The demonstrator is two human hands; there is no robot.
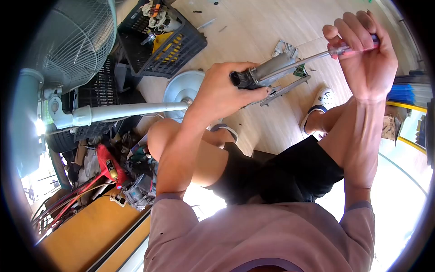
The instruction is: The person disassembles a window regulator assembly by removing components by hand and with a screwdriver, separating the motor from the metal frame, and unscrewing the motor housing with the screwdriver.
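Observation:
My left hand point(229, 90) is wrapped round a grey metal device point(277, 67) with a black round end piece, held above the floor between my knees. Its exact kind does not show. In my right hand point(364, 59), raised at the upper right, is a screwdriver point(337, 49) with a red, see-through handle. The long shaft points left and lies along the device, reaching towards its black end; my view does not settle where the tip rests. Below the device a metal bar or frame point(287, 90) and a bit of green circuit board point(300, 70) show.
A grey fan point(122, 111) stands on the left, its round base on the floor. Behind it is a black plastic crate point(181, 54) with parts inside. Cluttered tools and a red-and-yellow item point(108, 165) lie lower left, beside a wooden board point(90, 231). Small scraps dot the floor.

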